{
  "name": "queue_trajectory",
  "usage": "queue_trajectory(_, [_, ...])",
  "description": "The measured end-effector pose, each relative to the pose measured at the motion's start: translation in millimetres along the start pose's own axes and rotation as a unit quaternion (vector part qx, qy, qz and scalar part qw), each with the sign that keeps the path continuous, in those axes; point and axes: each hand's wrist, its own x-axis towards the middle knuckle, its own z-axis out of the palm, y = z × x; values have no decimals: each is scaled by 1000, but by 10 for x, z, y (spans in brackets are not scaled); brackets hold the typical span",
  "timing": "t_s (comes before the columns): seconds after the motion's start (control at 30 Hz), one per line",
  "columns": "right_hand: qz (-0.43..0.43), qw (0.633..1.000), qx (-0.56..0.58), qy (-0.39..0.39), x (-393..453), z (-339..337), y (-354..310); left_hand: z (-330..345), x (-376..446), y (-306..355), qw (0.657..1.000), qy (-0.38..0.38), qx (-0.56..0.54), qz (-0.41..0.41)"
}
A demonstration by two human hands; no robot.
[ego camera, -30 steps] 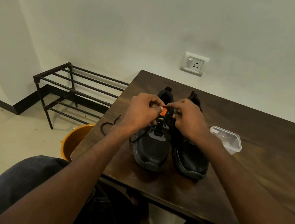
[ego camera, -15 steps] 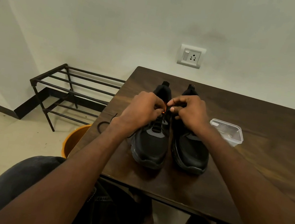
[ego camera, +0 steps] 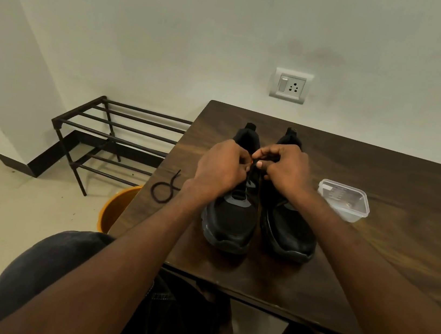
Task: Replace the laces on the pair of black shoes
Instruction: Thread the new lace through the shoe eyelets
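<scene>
Left hand [ego camera: 220, 167] and right hand [ego camera: 284, 168] still curled together, pinching a lace end [ego camera: 253, 163] over left shoe [ego camera: 230, 216]; orange tip now nearly hidden. Both shoes side by side on counter [ego camera: 372, 245]. Loose lace [ego camera: 164, 187] left of them, plastic box [ego camera: 343, 199] right.

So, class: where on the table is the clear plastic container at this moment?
In the head view the clear plastic container sits on the table, to the right of the black shoes, just beyond the right hand.
</scene>
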Motion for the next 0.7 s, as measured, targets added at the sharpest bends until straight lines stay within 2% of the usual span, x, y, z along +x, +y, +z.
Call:
queue_trajectory(0.17, [4, 1000, 17, -1, -11, -41, 10, 70, -20, -2, 992, 51, -96, -65])
queue_trajectory(0.33, [21, 999, 36, 1, 1, -25, 25, 103, -62, -7, 987, 60, -129, -71])
queue_trajectory(0.47, [29, 999, 43, 3, -40, -11, -16, 116, -72, 43, 996, 47, -56, -54])
queue_trajectory(0.53, [39, 998, 49, 6, -73, -6, -37, 126, -86, 71, 996, 74, -6, -48])
queue_trajectory(0.63, [100, 989, 105, 8, -141, -1, -63, 123, -131, 65, 990, 120, 25, -73])
queue_trajectory(0.7, [139, 979, 151, 0, -207, 11, -75, 126, -158, 57, 990, 125, 30, -66])
